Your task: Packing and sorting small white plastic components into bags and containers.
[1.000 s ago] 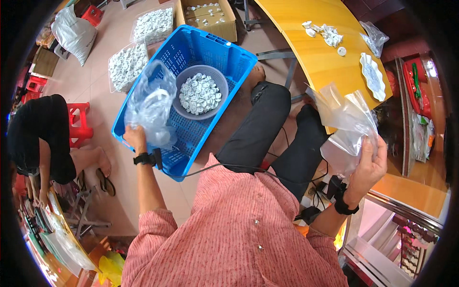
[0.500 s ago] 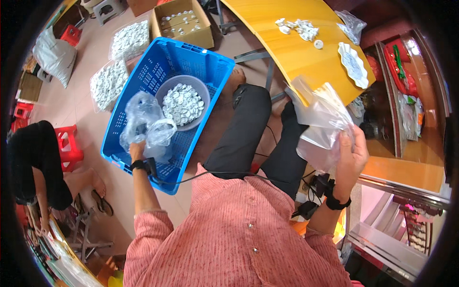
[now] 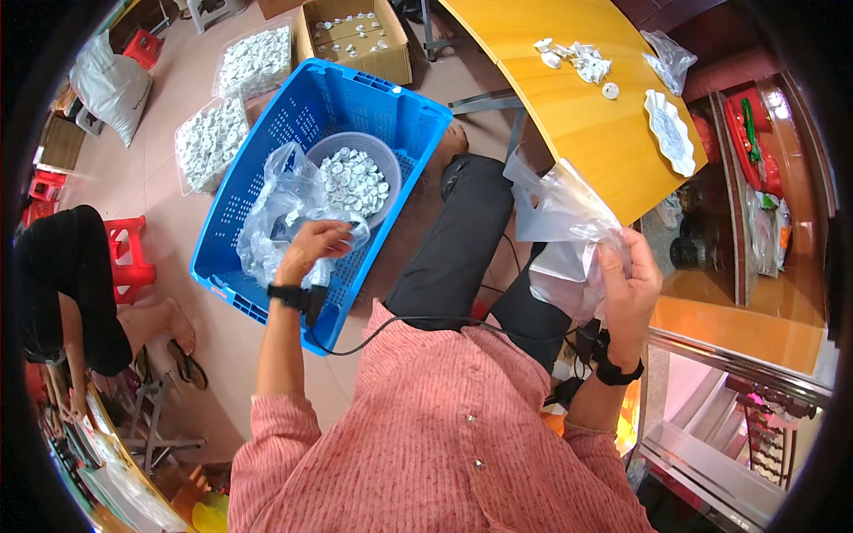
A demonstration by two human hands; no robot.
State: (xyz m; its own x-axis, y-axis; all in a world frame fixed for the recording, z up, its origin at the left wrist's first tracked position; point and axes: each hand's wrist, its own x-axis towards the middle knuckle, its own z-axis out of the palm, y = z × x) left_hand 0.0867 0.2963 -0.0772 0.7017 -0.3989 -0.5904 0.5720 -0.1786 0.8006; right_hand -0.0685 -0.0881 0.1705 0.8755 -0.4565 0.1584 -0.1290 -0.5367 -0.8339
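Note:
My right hand (image 3: 629,275) grips a clear plastic bag (image 3: 569,209) by its side, between thumb and fingers; the bag hangs over my right leg beside the yellow table. My left hand (image 3: 313,246) is over the blue crate (image 3: 218,213), its fingers curled together; what they hold, if anything, is hidden. Just beneath and beside it lies a crumpled clear plastic bag (image 3: 265,218) inside the crate. Beyond that hand, a round greyish bowl (image 3: 391,160) full of small white round parts (image 3: 354,180) sits in the crate.
Small white pieces (image 3: 588,64) and a scalloped white tray (image 3: 668,133) rest on the yellow table (image 3: 524,53). Left of the crate stand tubs of white parts (image 3: 211,142) and a cardboard box (image 3: 391,64). Another person sits at far left, near a red stool (image 3: 129,258).
My left hand has moved right and up from the crumpled bag's lower edge. My right hand, with its clear bag, has shifted slightly left.

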